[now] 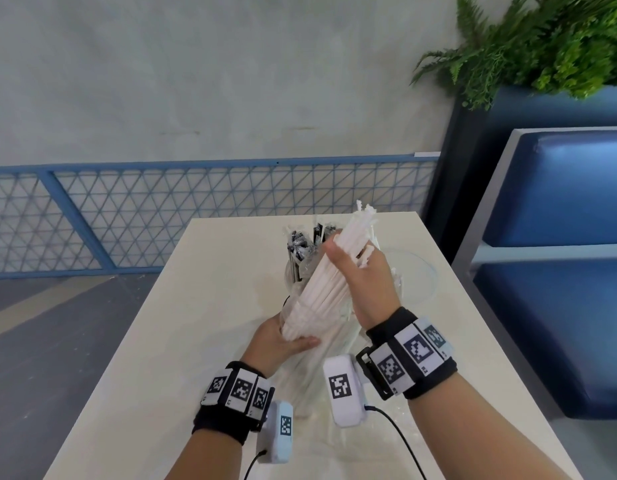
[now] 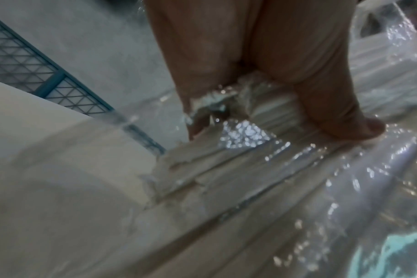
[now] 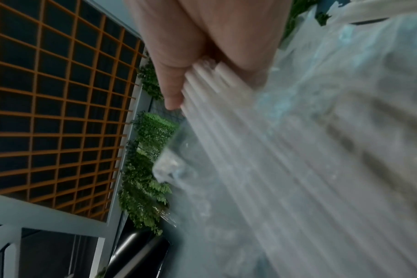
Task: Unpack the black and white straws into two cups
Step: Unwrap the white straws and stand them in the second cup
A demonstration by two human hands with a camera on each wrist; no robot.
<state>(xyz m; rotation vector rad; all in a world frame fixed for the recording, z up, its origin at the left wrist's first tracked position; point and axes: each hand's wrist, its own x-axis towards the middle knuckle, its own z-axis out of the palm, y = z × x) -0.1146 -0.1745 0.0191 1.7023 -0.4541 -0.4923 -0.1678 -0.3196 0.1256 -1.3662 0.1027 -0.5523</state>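
A thick bundle of white straws (image 1: pixel 321 289) slants up over the table, its lower end inside a clear plastic bag (image 1: pixel 317 375). My right hand (image 1: pixel 348 258) grips the bundle near its upper part, thumb toward me. Lower down, my left hand (image 1: pixel 286 341) holds the bag around the straws' lower end, thumb across the front. In the left wrist view the left hand (image 2: pixel 269 120) pinches the shiny bag (image 2: pixel 345 188). The right wrist view has my right hand (image 3: pixel 207 80) wrapped round bare white straws (image 3: pixel 238 131). Black straws (image 1: pixel 298 247) stand in a clear cup (image 1: pixel 293 271) behind the bundle. A second clear cup (image 1: pixel 418 275) stands to the right.
The cream table (image 1: pixel 182 323) is narrow, with its left and right edges close to the hands. A blue padded bench (image 1: pixel 560 220) stands right of it, with a green plant (image 1: pixel 542 46) above. A blue mesh railing (image 1: pixel 161 209) runs behind the table.
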